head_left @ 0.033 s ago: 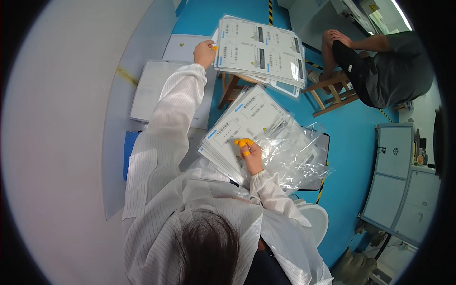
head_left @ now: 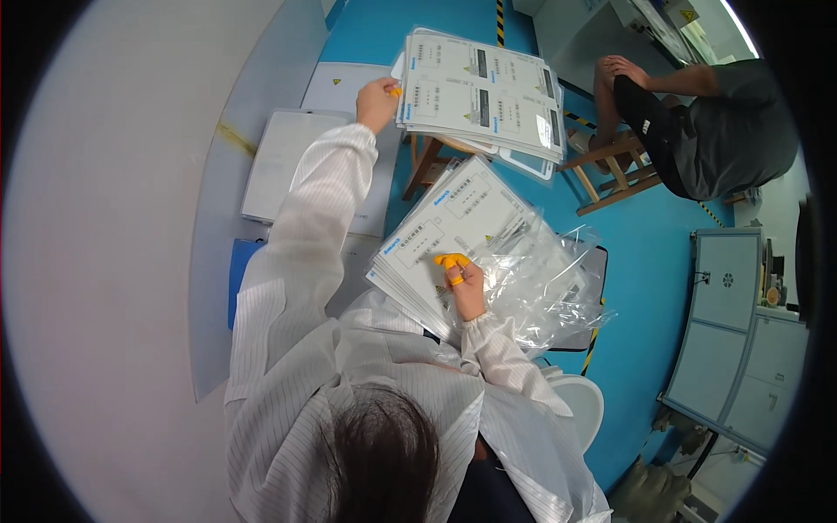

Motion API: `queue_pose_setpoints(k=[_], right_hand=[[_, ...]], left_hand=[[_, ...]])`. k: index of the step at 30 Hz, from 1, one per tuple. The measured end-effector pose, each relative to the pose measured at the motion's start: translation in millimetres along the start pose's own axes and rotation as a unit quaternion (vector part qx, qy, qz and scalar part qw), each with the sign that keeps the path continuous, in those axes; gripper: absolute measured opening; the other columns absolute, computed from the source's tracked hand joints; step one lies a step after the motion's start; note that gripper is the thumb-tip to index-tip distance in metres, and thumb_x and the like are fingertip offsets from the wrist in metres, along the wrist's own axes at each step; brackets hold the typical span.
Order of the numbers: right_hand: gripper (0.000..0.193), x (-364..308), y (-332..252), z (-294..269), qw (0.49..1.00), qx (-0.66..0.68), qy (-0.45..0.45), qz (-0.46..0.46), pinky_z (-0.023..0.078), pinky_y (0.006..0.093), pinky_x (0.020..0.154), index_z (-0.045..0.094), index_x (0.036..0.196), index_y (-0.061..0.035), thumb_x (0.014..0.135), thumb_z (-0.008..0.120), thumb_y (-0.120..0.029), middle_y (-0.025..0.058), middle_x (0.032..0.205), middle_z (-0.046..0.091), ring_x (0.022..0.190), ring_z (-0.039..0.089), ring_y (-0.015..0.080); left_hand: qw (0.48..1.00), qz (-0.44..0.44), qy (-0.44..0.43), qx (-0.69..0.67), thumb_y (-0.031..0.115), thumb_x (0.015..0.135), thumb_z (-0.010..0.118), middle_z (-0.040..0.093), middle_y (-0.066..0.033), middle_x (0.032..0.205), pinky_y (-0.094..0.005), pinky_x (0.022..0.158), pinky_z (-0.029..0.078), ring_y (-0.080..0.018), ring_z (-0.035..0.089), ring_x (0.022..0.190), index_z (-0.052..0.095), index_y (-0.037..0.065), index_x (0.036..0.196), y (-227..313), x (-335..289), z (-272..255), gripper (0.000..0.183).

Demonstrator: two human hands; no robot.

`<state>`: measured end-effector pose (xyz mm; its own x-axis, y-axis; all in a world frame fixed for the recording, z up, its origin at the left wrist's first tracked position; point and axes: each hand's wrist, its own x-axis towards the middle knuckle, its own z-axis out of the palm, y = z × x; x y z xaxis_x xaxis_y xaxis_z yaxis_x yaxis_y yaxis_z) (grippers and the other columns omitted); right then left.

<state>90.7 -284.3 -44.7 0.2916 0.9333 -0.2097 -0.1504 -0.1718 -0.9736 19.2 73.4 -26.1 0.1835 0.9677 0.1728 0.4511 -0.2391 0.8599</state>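
Observation:
My left hand (head_left: 377, 105) reaches forward to the left edge of a stack of white printed panels (head_left: 479, 91), its fingers closed on that edge and a yellow finger cot on one fingertip. The stack rests on a wooden stool (head_left: 425, 166). Nearer me, a second, tilted stack of similar panels (head_left: 458, 222) lies at my lap, partly inside a crinkled clear plastic bag (head_left: 540, 283). Over this stack is my right hand (head_left: 469, 292), its fingers curled together in yellow finger cots. Whatever it may pinch is too small to make out.
Left of me are a white box-like panel (head_left: 283, 166), a blue object (head_left: 244, 275) and a pale wall (head_left: 105, 261). A seated person (head_left: 697, 131) is at the far right by a wooden stool (head_left: 619, 183). Grey cabinets (head_left: 724, 296) line the right side; a round white seat (head_left: 580, 410) is near my right elbow.

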Motion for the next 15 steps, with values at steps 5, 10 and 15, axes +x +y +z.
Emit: queue_pose_setpoints(k=[5,10,15], right_hand=[[0.033,6,-2,1,0.999,0.033,0.032,0.016,0.028,0.017,0.044,0.057,0.095,-0.0001,0.088,0.052,-0.032,-0.0025,0.063,0.048,0.05,0.039,0.0034],[0.028,11,-11,8,0.999,0.02,0.035,0.015,0.031,0.0173,0.047,0.057,0.095,0.0009,0.088,0.051,-0.025,-0.0024,0.063,0.049,0.052,0.041,0.0038],[0.021,22,-13,24,0.999,-0.04,0.017,0.005,0.039,0.0211,0.052,0.058,0.092,0.0028,0.087,0.052,-0.017,-0.0011,0.065,0.053,0.057,0.047,0.0065]], left_hand=[[0.933,-0.09,-0.299,-0.179,0.013,0.08,0.056,0.061,-0.0054,0.072,-0.0258,0.065,0.046,-0.0096,0.057,0.072,0.063,0.0,0.096,-37,-106,-39,0.021],[0.917,0.058,-0.385,0.091,0.015,0.076,0.056,0.063,-0.018,0.084,-0.0324,0.068,0.046,-0.0294,0.06,0.071,0.064,0.001,0.092,-51,-202,-74,0.023],[0.907,-0.051,-0.411,0.071,0.006,0.075,0.055,0.062,-0.0189,0.092,-0.0323,0.072,0.047,-0.0312,0.06,0.074,0.064,0.001,0.096,-16,-213,-92,0.024]])
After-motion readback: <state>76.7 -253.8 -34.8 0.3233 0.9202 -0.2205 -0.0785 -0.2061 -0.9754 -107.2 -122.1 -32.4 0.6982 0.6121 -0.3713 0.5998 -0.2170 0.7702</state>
